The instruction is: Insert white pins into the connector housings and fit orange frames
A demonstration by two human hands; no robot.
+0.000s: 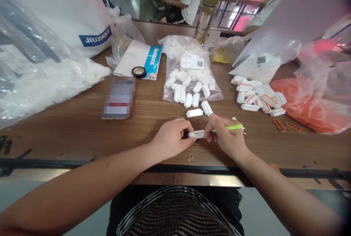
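Between thumb and fingers, my left hand [174, 137] grips a small white plastic connector housing [197, 134] close above the wooden table. My right hand [226, 133] is closed on a thin tool with a bright green handle [234, 127], its tip at the housing's right part. Just beyond the hands lie two loose white housings, one flat [194, 112] and one slanted [206, 108]. More white housings [179, 95] spill from the mouth of a clear plastic bag [214, 91]. Small white bits lie partly hidden behind my right hand.
A pile of white housings with orange rings [251, 93] is at right, near a bag of orange parts [309, 108] and two loose orange rings [279, 125]. At left are a blurred phone [118, 98], a notebook [137, 56], black tape [138, 71] and a large bag [49, 86]. A bottle [205, 18] stands behind.
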